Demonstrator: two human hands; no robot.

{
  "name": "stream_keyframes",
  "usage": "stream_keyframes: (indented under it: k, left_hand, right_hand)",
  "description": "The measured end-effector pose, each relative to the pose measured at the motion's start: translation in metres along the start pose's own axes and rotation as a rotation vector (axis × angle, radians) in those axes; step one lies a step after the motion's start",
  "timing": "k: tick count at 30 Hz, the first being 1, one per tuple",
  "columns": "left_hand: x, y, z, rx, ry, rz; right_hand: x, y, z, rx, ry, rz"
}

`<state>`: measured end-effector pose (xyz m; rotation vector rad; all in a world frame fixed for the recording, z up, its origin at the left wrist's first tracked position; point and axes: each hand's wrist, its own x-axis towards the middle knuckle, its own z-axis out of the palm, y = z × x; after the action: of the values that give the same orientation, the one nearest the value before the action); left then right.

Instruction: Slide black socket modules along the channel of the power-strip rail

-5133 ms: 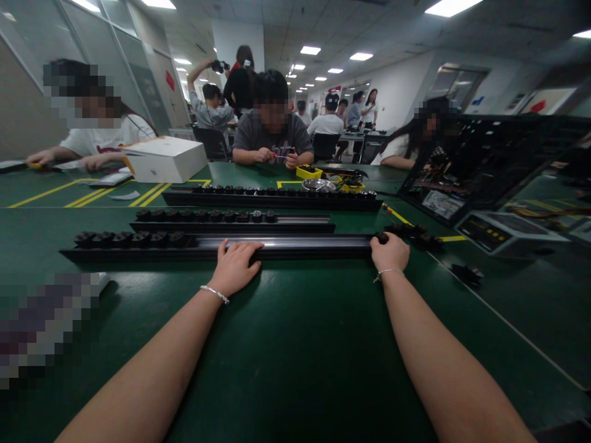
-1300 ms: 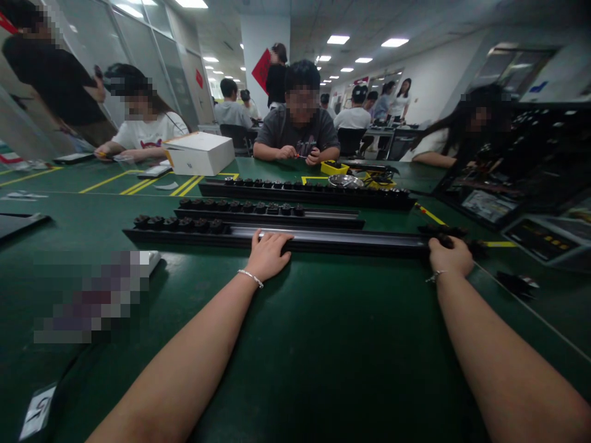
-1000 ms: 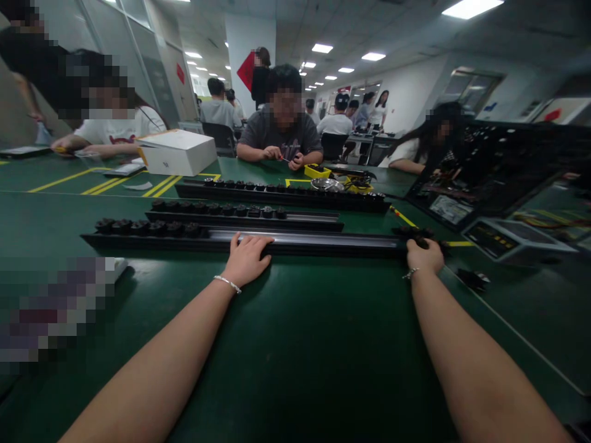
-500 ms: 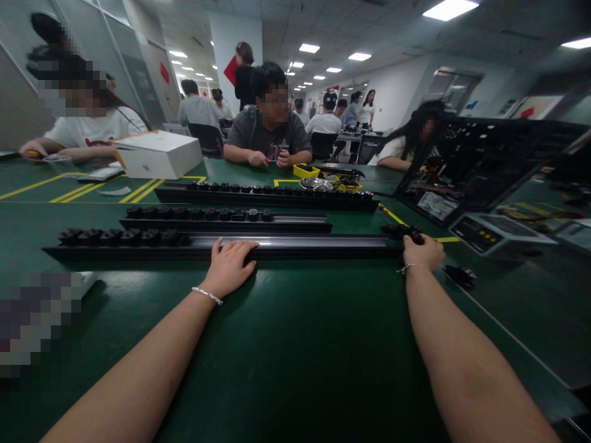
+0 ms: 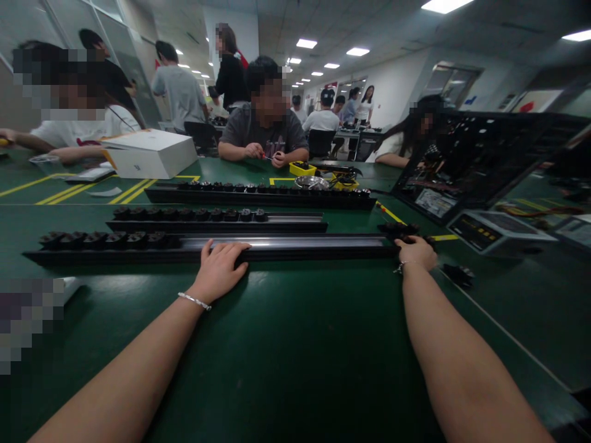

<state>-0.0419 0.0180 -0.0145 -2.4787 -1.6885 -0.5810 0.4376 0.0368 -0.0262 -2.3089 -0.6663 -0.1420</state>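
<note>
The nearest black rail point(image 5: 295, 252) lies crosswise on the green table, a shiny channel running along its top. Several dark modules with knobbly tops point(image 5: 99, 239) sit in its left part. My left hand point(image 5: 222, 263) grips the rail near its middle, fingers over the upper edge and thumb towards me. At the rail's right end, my right hand point(image 5: 418, 253) is closed with curled fingers around a dark module point(image 5: 401, 229), which the hand partly hides. Just right of that hand lies another loose module point(image 5: 458, 275).
Behind stand a shorter black rail point(image 5: 290, 225) and a longer one point(image 5: 258, 194), both bearing modules. To the right are an open computer case point(image 5: 489, 160) and a grey box-shaped unit point(image 5: 501, 232). A white box point(image 5: 152, 154) stands back left. Co-workers sit around the table.
The view has shifted slightly, so the rails and my hands appear farther left. My right hand sits closer against the rail's end. My left hand keeps its place on the rail.
</note>
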Motion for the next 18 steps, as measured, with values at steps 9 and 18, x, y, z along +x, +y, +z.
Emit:
stream_keyframes:
  k: [9, 18]
  left_hand:
    - [0.0, 0.0, 0.0, 0.008, 0.004, 0.006]
    - [-0.001, 0.004, -0.001, -0.004, 0.034, 0.007]
  right_hand:
    - [0.003, 0.005, -0.001, 0.183, 0.054, 0.001]
    - [-0.052, -0.036, -0.03, 0.142, 0.257, -0.465]
